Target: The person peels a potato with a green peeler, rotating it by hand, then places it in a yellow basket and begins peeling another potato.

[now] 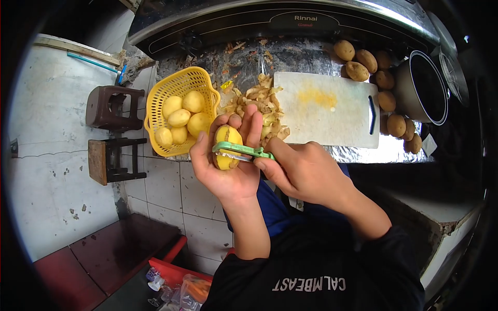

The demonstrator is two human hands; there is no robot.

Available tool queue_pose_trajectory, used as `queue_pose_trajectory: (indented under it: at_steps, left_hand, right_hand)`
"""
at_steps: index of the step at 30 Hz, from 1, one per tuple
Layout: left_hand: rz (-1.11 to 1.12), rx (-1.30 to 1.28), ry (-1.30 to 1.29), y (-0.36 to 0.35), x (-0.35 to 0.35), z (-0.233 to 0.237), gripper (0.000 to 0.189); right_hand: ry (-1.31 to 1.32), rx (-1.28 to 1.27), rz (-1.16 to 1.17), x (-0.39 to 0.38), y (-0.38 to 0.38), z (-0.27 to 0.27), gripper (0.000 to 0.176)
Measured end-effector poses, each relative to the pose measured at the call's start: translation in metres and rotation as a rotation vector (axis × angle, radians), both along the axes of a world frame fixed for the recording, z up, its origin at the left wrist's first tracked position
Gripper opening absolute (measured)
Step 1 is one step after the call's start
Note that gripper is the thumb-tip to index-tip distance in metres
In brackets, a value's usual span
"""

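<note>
A partly peeled potato [227,136] rests in my left hand [231,173], whose fingers curl up around it. The green peeler [239,149] lies across that potato, its handle gripped by my right hand [306,168]. Just beyond my hands, a heap of peelings [259,101] sits on the foil-covered counter. To the left, the yellow basket [211,85] holds several peeled potatoes [179,117]. A white cutting board [327,122] with an orange-yellow stain lies right of the peelings.
Several unpeeled potatoes [357,71] line the board's right side, beside a metal pot [445,98]. Behind the counter stands a Rinnai stove [306,22]. Two stools [106,108] are at the left. A red and dark table [114,254] is at the lower left.
</note>
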State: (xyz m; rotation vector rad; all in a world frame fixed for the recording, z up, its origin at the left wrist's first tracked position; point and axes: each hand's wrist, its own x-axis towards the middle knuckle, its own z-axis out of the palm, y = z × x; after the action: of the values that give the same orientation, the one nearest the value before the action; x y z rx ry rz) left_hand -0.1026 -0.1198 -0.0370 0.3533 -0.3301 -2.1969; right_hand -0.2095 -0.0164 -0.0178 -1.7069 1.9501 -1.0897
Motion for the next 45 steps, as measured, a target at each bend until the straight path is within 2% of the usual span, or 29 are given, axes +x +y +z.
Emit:
queue_pose_trajectory:
  at_steps: [3,6,11,16,23,26,28,34,38,40,43,45]
  left_hand:
    - [0.047,0.008,0.004,0.010,0.004,0.013,0.031]
    - [0.074,-0.049,-0.091,0.024,0.010,0.024,0.029]
    - [0.097,-0.102,-0.058,0.040,0.024,0.033,0.031]
    - [0.088,-0.224,-0.035,0.053,0.036,0.042,0.030]
    - [0.076,-0.251,0.002,0.059,0.046,0.049,0.030]
    - [0.123,-0.243,-0.001,0.058,0.049,0.046,0.031]
    - [0.043,-0.151,0.117,0.051,0.055,0.042,0.032]
    - [0.022,-0.275,0.063,0.057,0.048,0.036,0.034]
    - [-0.028,-0.271,0.221,0.045,0.049,0.031,0.041]
    - [-0.059,-0.252,-0.016,0.049,0.049,0.039,0.045]
    - [-0.052,-0.270,0.004,0.041,0.045,0.030,0.049]
    - [-0.068,-0.267,-0.013,0.034,0.042,0.024,0.050]
  right_hand:
    - [0.125,-0.045,0.014,0.014,0.012,0.008,0.034]
    - [0.211,-0.072,0.010,0.023,0.022,0.016,0.036]
    - [0.258,-0.084,0.020,0.033,0.037,0.031,0.036]
    - [0.205,-0.148,0.038,0.044,0.047,0.038,0.035]
    - [0.177,-0.187,0.041,0.053,0.048,0.047,0.032]
    - [0.205,-0.187,0.059,0.055,0.046,0.047,0.032]
    - [0.195,-0.180,0.044,0.050,0.045,0.041,0.032]
    - [0.116,-0.088,0.011,0.045,0.039,0.052,0.028]
    - [0.151,-0.092,0.032,0.039,0.036,0.048,0.026]
    - [0.190,-0.076,-0.024,0.035,0.032,0.048,0.030]
    - [0.179,-0.156,-0.016,0.030,0.021,0.044,0.031]
    - [0.129,-0.096,-0.035,0.026,0.016,0.041,0.027]
